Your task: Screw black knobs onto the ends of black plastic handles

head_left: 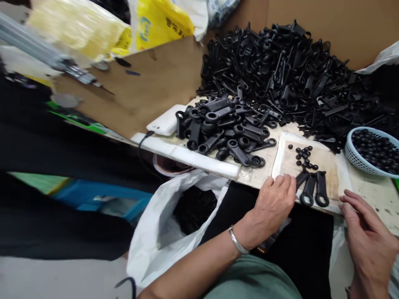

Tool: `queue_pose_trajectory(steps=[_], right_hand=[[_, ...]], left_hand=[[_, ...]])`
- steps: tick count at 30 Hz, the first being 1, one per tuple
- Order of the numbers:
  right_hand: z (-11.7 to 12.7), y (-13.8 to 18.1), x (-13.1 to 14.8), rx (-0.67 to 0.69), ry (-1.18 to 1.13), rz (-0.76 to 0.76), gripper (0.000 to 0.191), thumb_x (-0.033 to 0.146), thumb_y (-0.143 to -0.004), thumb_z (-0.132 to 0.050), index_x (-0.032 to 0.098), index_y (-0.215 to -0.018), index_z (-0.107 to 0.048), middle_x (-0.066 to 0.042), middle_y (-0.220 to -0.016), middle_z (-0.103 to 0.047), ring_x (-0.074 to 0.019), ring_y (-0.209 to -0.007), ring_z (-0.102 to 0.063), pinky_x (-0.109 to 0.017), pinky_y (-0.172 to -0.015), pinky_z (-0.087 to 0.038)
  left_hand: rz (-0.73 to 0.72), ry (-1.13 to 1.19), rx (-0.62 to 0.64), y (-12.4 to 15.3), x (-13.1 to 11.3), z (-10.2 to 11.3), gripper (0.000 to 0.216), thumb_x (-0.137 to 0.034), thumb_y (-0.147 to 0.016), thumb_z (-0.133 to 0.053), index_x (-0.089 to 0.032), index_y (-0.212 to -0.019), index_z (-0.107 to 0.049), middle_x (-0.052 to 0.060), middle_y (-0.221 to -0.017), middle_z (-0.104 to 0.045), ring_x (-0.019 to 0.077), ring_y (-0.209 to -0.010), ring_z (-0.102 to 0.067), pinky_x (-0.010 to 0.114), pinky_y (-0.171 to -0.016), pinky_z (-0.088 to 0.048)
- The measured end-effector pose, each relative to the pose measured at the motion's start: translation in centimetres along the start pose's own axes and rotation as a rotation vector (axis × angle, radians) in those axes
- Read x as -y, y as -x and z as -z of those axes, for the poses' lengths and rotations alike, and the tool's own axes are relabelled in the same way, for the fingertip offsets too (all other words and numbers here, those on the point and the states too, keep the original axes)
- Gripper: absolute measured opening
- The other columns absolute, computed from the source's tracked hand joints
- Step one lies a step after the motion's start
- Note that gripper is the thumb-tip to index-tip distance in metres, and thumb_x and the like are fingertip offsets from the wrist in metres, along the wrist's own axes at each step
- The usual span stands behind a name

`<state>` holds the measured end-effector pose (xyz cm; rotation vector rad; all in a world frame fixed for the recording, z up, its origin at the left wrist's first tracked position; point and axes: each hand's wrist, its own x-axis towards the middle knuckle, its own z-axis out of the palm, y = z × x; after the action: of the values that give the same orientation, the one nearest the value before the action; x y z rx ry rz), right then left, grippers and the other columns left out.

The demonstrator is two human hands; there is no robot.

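Three black ring-ended levers (310, 187) lie side by side on the tan pad (327, 162), rings toward the person (matte, flat-shanked). The left hand (276, 199) rests palm down, fingers loosely bent, tips touching the leftmost lever, gripping nothing. The right hand (368, 232) lies just beside the pad, fingers stretched, empty. Small black balls (304, 155) dot the pad.
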<state>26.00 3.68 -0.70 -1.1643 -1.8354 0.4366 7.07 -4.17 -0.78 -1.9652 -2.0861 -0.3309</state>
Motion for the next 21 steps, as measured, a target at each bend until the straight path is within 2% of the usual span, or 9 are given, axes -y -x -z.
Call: queue_pose_trajectory(steps=[3, 6, 9, 11, 13, 16, 18, 21], right_hand=[[0.0, 0.4, -0.4, 0.016, 0.009, 0.013, 0.024, 0.041, -0.09, -0.065, 0.022, -0.103, -0.074, -0.005, -0.116, -0.072, -0.025, -0.106, -0.068, -0.039, -0.1, -0.051], [-0.4, 0.7, -0.3, 0.065, 0.025, 0.089, 0.022, 0.038, -0.093, -0.063, 0.023, -0.105, -0.073, -0.004, -0.115, -0.072, -0.0234, -0.102, -0.069, -0.036, -0.097, -0.051], [-1.3, 1.0, 0.4, 0.133, 0.024, 0.297, 0.018, 0.03, -0.094, -0.061, 0.022, -0.106, -0.072, -0.006, -0.112, -0.072, -0.0228, -0.099, -0.068, -0.038, -0.096, -0.051], [-2.1, 1.0, 0.9, 0.187, 0.062, 0.464, 0.02, 0.027, -0.094, -0.061, 0.021, -0.111, -0.071, -0.008, -0.116, -0.071, -0.026, -0.105, -0.065, -0.044, -0.098, -0.049], [-3.0, 1.0, 1.0, 0.237, 0.16, 0.58, 0.027, 0.028, -0.095, -0.06, 0.021, -0.12, -0.068, -0.01, -0.123, -0.068, -0.031, -0.113, -0.06, -0.05, -0.099, -0.045], [-4.1, 0.7, 0.9, 0.295, 0.29, 0.668, 0.032, 0.028, -0.097, -0.057, 0.022, -0.128, -0.063, -0.01, -0.128, -0.067, -0.0339, -0.119, -0.057, -0.053, -0.099, -0.042], [-4.7, 0.6, 0.9, 0.3, 0.324, 0.69, 0.031, 0.026, -0.098, -0.056, 0.021, -0.128, -0.062, -0.01, -0.127, -0.067, -0.0331, -0.119, -0.058, -0.051, -0.098, -0.042], [-5.4, 0.3, 1.3, 0.278, 0.363, 0.675, 0.029, 0.024, -0.098, -0.054, 0.02, -0.126, -0.063, -0.009, -0.126, -0.068, -0.0326, -0.118, -0.058, -0.049, -0.095, -0.042]], left_hand=[[-0.002, -0.007, 0.029, -0.2, 0.1, 0.1, 0.043, -0.04, -0.097, -0.056, -0.008, -0.126, -0.054, 0.01, -0.107, -0.06, 0.021, -0.091, -0.056, 0.034, -0.072, -0.044], [0.008, 0.021, 0.033, -0.3, 0.1, -0.1, 0.064, -0.061, -0.089, -0.056, -0.009, -0.126, -0.054, 0.009, -0.109, -0.06, 0.0214, -0.094, -0.056, 0.035, -0.077, -0.044], [-0.003, 0.048, 0.021, -0.1, 0.1, 0.1, 0.076, -0.07, -0.083, -0.054, -0.009, -0.129, -0.053, 0.01, -0.112, -0.061, 0.0216, -0.096, -0.056, 0.035, -0.078, -0.044], [-0.011, 0.044, -0.026, 0.4, 0.7, 0.5, 0.076, -0.071, -0.084, -0.05, -0.01, -0.129, -0.054, 0.012, -0.117, -0.062, 0.0214, -0.096, -0.057, 0.035, -0.077, -0.044], [0.01, -0.014, -0.114, 1.2, 2.0, 1.1, 0.061, -0.061, -0.092, -0.05, -0.011, -0.127, -0.057, 0.013, -0.124, -0.063, 0.0222, -0.098, -0.059, 0.035, -0.077, -0.044], [0.1, -0.143, -0.226, 2.9, 5.0, 1.8, 0.031, -0.025, -0.098, -0.051, -0.011, -0.125, -0.06, 0.015, -0.128, -0.064, 0.0255, -0.105, -0.059, 0.037, -0.078, -0.045], [0.134, -0.183, -0.236, 3.8, 7.0, 2.0, 0.035, -0.01, -0.095, -0.044, -0.011, -0.126, -0.061, 0.016, -0.129, -0.064, 0.0276, -0.105, -0.059, 0.038, -0.077, -0.046], [0.127, -0.171, -0.208, 4.4, 9.2, 1.5, 0.042, -0.004, -0.092, -0.039, -0.013, -0.127, -0.061, 0.017, -0.129, -0.063, 0.0288, -0.102, -0.06, 0.04, -0.077, -0.048]])
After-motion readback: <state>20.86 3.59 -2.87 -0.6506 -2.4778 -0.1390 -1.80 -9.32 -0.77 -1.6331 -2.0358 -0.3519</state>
